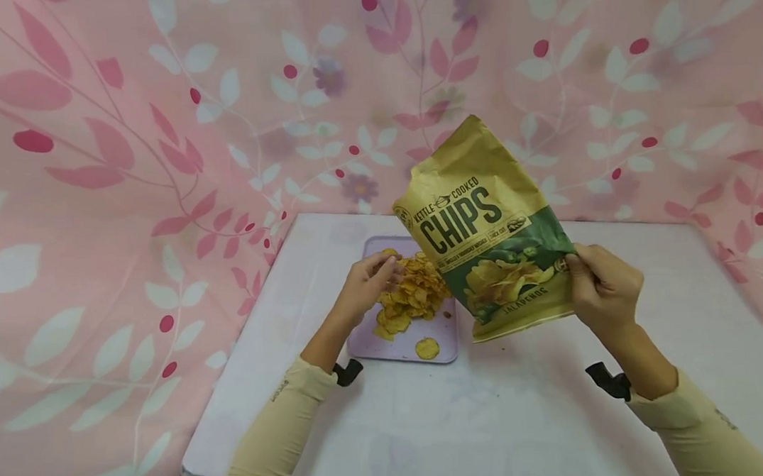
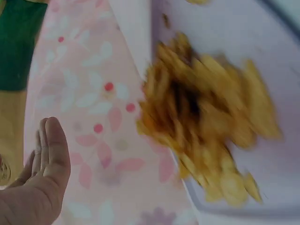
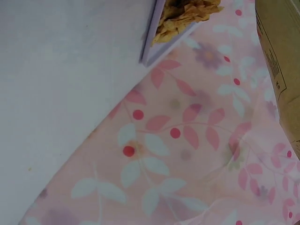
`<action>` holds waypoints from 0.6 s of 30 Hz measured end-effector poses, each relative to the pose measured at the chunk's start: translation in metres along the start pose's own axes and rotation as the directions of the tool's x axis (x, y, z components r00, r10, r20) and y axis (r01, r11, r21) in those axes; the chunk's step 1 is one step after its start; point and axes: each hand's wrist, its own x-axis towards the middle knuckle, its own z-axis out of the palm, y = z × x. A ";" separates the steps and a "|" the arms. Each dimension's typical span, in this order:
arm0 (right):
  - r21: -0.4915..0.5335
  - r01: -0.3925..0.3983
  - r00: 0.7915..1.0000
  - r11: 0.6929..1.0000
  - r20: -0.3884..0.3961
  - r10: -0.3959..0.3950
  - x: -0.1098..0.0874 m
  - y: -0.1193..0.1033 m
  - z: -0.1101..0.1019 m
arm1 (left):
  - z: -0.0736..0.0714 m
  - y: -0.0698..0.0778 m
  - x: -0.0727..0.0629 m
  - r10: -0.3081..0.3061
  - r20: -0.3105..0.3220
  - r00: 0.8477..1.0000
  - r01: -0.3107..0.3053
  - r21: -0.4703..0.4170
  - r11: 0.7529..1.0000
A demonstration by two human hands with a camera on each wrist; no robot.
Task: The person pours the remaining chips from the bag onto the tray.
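Observation:
A yellow and green bag of kettle cooked chips (image 1: 483,226) is held up tilted above the table by my right hand (image 1: 607,285), which grips its lower right corner between thumb and fingers. Beneath it, a pile of chips (image 1: 410,297) lies on a light purple tray (image 1: 376,346), partly hidden by the bag. My left hand (image 1: 366,285) hovers by the pile's left side, holding nothing; the left wrist view shows its fingers (image 2: 57,145) extended. Only the bag's brown edge (image 3: 286,70) shows in the right wrist view, where the right hand is out of sight.
A single round chip (image 1: 427,348) lies apart near the tray's front edge. The tray stands on a table with a white cover (image 1: 523,416). Pink cloth with a leaf pattern (image 1: 254,94) hangs behind the table and along its sides. Small crumbs dot the table cover.

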 end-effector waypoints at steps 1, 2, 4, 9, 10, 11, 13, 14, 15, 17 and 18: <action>-0.018 -0.005 1.000 1.000 -0.011 0.005 -0.003 0.000 0.000 | 0.007 0.003 0.006 -0.024 0.022 0.999 0.025 -0.047 0.999; -0.024 -0.009 1.000 1.000 -0.021 0.009 -0.007 0.001 0.001 | 0.014 0.006 0.011 -0.045 0.046 0.998 0.049 -0.092 0.995; -0.029 -0.017 0.999 0.999 -0.041 0.016 -0.014 0.002 0.002 | 0.026 0.010 0.020 -0.075 0.099 0.992 0.093 -0.181 0.979; -0.015 -0.025 0.998 1.000 -0.058 0.024 -0.031 0.004 0.003 | 0.043 0.009 0.026 -0.061 0.210 0.976 0.140 -0.384 0.913; -0.013 -0.028 0.998 1.000 -0.056 0.027 -0.033 0.004 0.002 | 0.045 0.008 0.026 -0.052 0.221 0.974 0.140 -0.407 0.903; -0.014 -0.030 0.998 0.999 -0.050 0.030 -0.035 0.004 0.002 | 0.046 0.007 0.025 -0.046 0.224 0.974 0.139 -0.422 0.896; -0.031 -0.036 0.999 0.999 -0.024 0.035 -0.038 0.006 -0.001 | 0.047 0.007 0.022 -0.048 0.204 0.978 0.133 -0.428 0.894; -0.046 -0.044 0.999 0.998 -0.002 0.044 -0.040 0.008 -0.003 | 0.048 0.007 0.021 -0.047 0.191 0.980 0.126 -0.423 0.897; -0.062 -0.053 0.998 0.997 0.032 0.055 -0.041 0.009 -0.006 | 0.048 0.007 0.020 -0.043 0.179 0.983 0.115 -0.418 0.901; -0.107 -0.082 0.987 0.991 0.125 0.096 -0.043 0.012 -0.013 | 0.048 0.009 0.019 -0.031 0.156 0.987 0.094 -0.414 0.905; -0.133 -0.106 0.975 0.985 0.180 0.129 -0.045 0.013 -0.016 | 0.049 0.010 0.018 -0.023 0.146 0.989 0.082 -0.411 0.908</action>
